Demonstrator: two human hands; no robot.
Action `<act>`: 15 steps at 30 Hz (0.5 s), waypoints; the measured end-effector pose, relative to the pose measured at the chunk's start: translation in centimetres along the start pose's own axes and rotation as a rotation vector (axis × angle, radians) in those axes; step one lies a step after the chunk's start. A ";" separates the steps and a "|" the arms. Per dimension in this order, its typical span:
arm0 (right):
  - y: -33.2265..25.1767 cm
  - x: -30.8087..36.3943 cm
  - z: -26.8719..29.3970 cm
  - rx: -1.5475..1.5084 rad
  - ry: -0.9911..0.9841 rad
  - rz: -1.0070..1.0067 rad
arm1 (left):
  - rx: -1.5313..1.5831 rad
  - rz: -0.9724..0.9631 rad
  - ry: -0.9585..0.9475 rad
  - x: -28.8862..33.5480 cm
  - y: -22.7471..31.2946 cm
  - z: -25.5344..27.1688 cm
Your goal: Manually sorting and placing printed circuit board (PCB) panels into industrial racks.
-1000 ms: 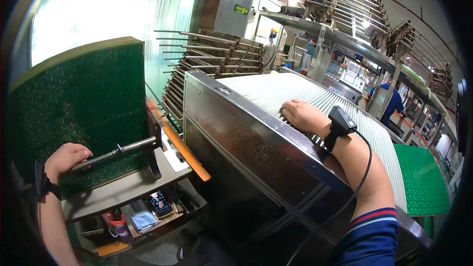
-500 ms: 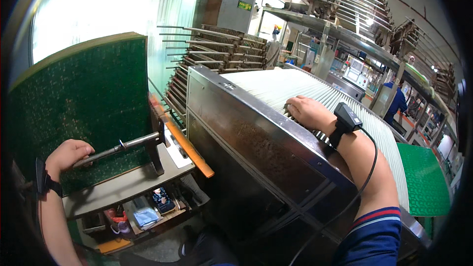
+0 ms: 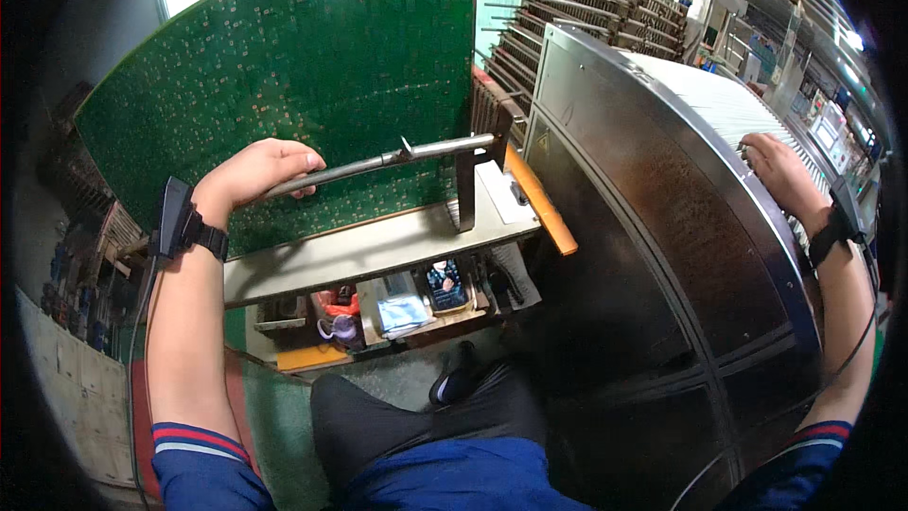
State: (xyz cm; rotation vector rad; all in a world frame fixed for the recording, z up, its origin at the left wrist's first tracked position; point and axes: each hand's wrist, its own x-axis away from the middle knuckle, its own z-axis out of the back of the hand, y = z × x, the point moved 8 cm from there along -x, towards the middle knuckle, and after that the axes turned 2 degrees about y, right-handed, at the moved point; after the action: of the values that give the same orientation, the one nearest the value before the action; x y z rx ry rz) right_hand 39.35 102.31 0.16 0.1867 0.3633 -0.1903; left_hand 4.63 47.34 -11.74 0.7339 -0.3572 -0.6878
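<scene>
Head view: left hand (image 3: 260, 172) curls round the metal bar (image 3: 355, 170), right in front of the upright green board (image 3: 331, 47)! Bar looks stiff, smooth, fairly heavy; a full wrap suits it. Right hand (image 3: 783, 173) by white rollers (image 3: 705, 85), fingers bent, grip unclear.

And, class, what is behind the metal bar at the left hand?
Behind the metal bar stands a green patterned panel; the left hand and bar hide part of its face.

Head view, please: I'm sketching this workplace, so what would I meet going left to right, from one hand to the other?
Left hand, purple item, pale blue packet, phone-like device, slanting orange bar, right hand.
</scene>
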 end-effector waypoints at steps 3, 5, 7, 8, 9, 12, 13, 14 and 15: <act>0.1 -0.2 0.0 0.004 -0.012 -0.013 | 0.003 0.015 -0.005 0.0 -0.3 0.2; 0.3 -0.1 -0.2 0.006 -0.005 0.007 | 0.051 0.013 -0.004 -0.2 -0.6 0.2; 0.3 -0.2 -0.2 -0.001 -0.009 0.035 | 0.061 0.010 -0.012 -0.1 -0.5 0.2; 0.4 -0.1 -0.3 -0.001 -0.011 0.035 | 0.074 0.005 -0.014 0.1 -0.4 0.1; 0.5 0.0 -0.2 0.012 0.014 0.052 | 0.076 0.005 -0.016 0.1 -0.4 0.1; -0.1 0.1 0.2 0.020 0.040 0.060 | 0.056 -0.005 -0.013 0.0 -0.5 0.2; -0.2 0.1 0.3 0.016 0.039 0.047 | 0.051 -0.012 -0.019 -0.1 -0.9 0.2; 0.2 0.1 0.0 0.009 0.040 0.046 | 0.040 -0.015 -0.029 -0.2 -0.6 0.0; 0.6 0.0 -0.3 0.011 0.033 0.052 | 0.034 -0.011 -0.031 -0.2 -0.2 -0.1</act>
State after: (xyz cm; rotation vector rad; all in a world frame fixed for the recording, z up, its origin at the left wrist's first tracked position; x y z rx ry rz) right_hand 39.39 102.92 -0.08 0.2100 0.3898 -0.1377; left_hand 4.43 47.36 -11.97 0.7587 -0.3941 -0.7050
